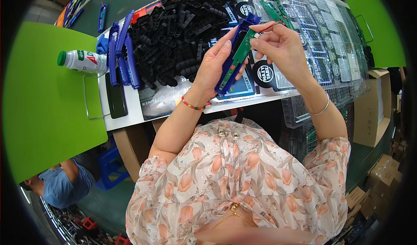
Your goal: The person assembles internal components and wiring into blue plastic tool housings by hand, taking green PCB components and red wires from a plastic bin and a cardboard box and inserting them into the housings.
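My left hand (213,62) is closed around a long blue plastic housing (250,20), held tilted above the front of the table. A narrow green circuit board (243,49) lies along the housing's open side. At the board's upper end, my right hand (282,45) pinches it beside a small white connector. Thin red wires (273,24) run out over the right fingers. Whether the board is fully seated in the housing I cannot tell. Just beyond the right hand lie more green circuit boards (274,10).
Left of my hands spreads a heap of black plastic parts (178,32). Several blue housings (121,60) sit by a white bottle (84,61) with a green cap. A dark flat object (116,99) lies at the table's near-left edge. Clear plastic trays (321,41) cover the right side.
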The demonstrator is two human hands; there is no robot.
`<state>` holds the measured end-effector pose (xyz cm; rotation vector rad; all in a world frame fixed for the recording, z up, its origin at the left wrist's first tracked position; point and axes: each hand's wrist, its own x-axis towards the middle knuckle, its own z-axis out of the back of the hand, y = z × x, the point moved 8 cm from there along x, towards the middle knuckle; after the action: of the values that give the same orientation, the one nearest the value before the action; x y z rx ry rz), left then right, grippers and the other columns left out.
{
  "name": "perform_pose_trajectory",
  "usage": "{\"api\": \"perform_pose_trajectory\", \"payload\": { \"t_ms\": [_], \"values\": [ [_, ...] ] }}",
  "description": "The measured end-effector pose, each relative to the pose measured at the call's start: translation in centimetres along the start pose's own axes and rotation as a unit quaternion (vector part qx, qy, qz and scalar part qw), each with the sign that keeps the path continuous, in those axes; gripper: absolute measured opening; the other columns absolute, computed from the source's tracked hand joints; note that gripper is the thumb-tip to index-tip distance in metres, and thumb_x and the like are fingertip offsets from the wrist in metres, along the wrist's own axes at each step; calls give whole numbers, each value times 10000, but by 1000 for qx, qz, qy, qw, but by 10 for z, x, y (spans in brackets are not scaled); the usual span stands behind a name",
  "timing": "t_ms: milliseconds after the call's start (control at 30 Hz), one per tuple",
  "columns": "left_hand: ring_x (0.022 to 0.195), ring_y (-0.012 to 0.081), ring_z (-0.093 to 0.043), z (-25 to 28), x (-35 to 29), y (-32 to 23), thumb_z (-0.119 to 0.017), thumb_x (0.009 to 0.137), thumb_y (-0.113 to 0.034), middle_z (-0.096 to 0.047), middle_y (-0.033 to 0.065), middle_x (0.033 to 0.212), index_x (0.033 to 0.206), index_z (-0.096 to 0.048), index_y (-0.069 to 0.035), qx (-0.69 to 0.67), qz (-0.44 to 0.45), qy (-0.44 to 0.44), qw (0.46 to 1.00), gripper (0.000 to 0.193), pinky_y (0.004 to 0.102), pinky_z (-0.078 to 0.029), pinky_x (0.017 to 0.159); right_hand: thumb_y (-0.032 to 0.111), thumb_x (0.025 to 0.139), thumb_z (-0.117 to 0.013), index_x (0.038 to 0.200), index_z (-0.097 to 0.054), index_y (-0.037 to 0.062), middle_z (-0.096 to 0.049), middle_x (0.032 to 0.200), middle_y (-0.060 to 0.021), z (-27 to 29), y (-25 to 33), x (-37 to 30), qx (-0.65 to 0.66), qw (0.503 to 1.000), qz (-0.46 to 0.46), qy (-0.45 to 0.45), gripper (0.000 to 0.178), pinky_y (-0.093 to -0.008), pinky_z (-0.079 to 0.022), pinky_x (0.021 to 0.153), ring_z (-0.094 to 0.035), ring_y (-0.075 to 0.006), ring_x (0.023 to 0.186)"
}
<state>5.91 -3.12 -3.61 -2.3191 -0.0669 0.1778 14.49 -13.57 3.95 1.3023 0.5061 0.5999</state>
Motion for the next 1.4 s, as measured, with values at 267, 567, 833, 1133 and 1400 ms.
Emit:
{"api": "perform_pose_trajectory", "payload": {
  "t_ms": [267, 567, 833, 1133, 1400],
  "values": [
    [673, 130, -595, 3, 0, 3, -428, 1042, -305, -632, 95, 907, 1486, -360, -151, 11, 5, -15, 1000, 475, 248, -509, 554, 71, 850, -697, 1100, -654, 2, -677, 741, -39, -6, -2, 1, 21, 1000, 8, 7, 264, -180, -445, 526, -604, -41, 621],
    [709, 115, -586, -5, -3, -3, -502, 1013, -208, -617, 89, 917, 1498, -327, -119, 62, -27, -5, 998, 523, 248, -496, 559, 69, 788, -728, 1071, -678, 25, -621, 634, -24, -5, 13, 4, -152, 977, 147, -37, 290, -219, -438, 510, -565, -60, 542],
    [712, 89, -575, -10, -3, -17, -545, 966, -56, -622, 60, 918, 1509, -297, -83, 157, -79, -17, 984, 598, 238, -488, 583, 55, 748, -731, 1411, -411, 101, -581, 607, -32, -7, 18, 2, -152, 973, 156, -82, 738, -262, -458, 516, -552, -115, 507],
    [696, 118, -599, -4, 3, -44, -581, 944, -40, -640, 116, 953, 1504, -323, -111, 107, -55, -9, 993, 621, 247, -507, 572, 75, 793, -708, 1349, -487, 69, -601, 659, -31, 15, 0, 19, -89, 990, 94, -55, 598, -235, -452, 538, -553, -76, 553],
    [622, 159, -615, 87, 112, -190, -563, 898, 17, -631, 121, 828, 1482, -344, -60, 370, -138, -158, 905, 628, 273, -521, 542, 94, 797, -655, 964, -683, 57, -670, 791, -88, 17, -13, 53, -292, 944, 152, -23, 174, -377, -518, 661, -657, -258, 687]
  ]
}}
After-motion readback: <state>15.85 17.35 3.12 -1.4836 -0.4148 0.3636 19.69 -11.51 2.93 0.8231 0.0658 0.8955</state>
